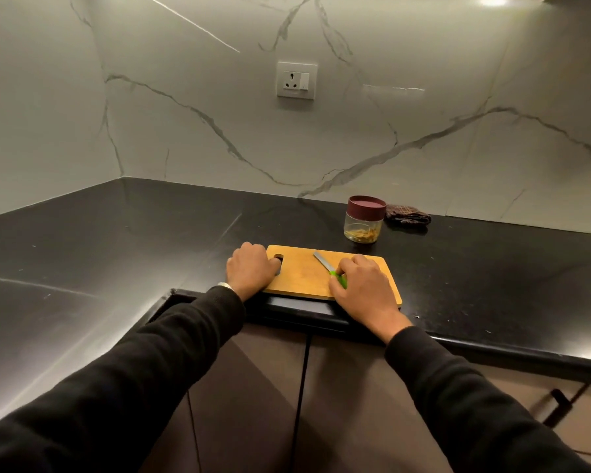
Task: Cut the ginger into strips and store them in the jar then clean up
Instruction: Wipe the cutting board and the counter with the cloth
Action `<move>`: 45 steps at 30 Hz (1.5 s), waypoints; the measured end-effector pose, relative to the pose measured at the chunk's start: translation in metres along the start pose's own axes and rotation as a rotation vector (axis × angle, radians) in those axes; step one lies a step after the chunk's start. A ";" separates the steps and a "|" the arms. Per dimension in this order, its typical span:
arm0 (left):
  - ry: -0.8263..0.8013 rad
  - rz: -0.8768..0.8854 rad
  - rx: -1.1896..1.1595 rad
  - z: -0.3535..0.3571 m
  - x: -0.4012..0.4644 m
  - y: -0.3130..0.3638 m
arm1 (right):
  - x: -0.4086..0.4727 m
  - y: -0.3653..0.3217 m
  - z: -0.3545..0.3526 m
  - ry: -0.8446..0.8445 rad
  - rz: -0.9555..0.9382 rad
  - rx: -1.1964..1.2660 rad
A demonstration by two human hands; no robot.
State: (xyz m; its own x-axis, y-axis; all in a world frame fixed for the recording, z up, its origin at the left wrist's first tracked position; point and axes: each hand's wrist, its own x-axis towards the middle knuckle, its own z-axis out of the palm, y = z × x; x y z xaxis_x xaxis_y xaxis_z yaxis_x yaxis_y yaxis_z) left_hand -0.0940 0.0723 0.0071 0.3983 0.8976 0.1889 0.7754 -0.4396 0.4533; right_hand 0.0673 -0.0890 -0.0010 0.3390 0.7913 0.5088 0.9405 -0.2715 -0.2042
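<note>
My left hand (pixel 251 269) curls over the cutting board's (pixel 304 278) handle end, thumb at the slot. My right hand (pixel 364 285) pinches the green handle of the knife (pixel 328 266), whose blade points up-left across the bare board. The lidded jar (pixel 364 218) (strips already inside) stands beyond the board's right corner, nearer my right hand.

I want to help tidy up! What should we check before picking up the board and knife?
1. Ginger strips in the jar: ok.
2. Lid on the jar: ok.
3. Cutting board free of ginger: ok, none visible.
4. Left hand grips the board at its handle hole: ok.
5. Right hand holds the knife by its green handle, blade lying on the board: ok.
6. Cloth ready for wiping: ok, it lies beside the jar.
</note>
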 end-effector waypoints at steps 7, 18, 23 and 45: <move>0.025 0.004 -0.020 0.002 -0.002 -0.005 | 0.004 0.003 0.001 -0.045 -0.047 -0.099; 0.058 0.038 0.068 0.013 -0.009 -0.001 | 0.004 0.012 0.005 -0.091 -0.043 -0.135; 0.057 0.041 0.059 0.010 -0.015 0.002 | 0.003 0.009 0.001 -0.130 -0.009 -0.097; -0.187 -0.018 0.162 -0.013 -0.025 0.016 | 0.030 -0.008 -0.044 -0.559 0.142 -0.017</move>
State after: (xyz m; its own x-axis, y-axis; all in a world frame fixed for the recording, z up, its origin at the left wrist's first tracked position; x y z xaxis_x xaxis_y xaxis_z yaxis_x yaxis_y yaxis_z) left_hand -0.0976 0.0435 0.0215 0.4559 0.8900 0.0106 0.8455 -0.4368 0.3071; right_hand 0.0712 -0.0877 0.0526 0.4019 0.9147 -0.0427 0.8887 -0.4009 -0.2226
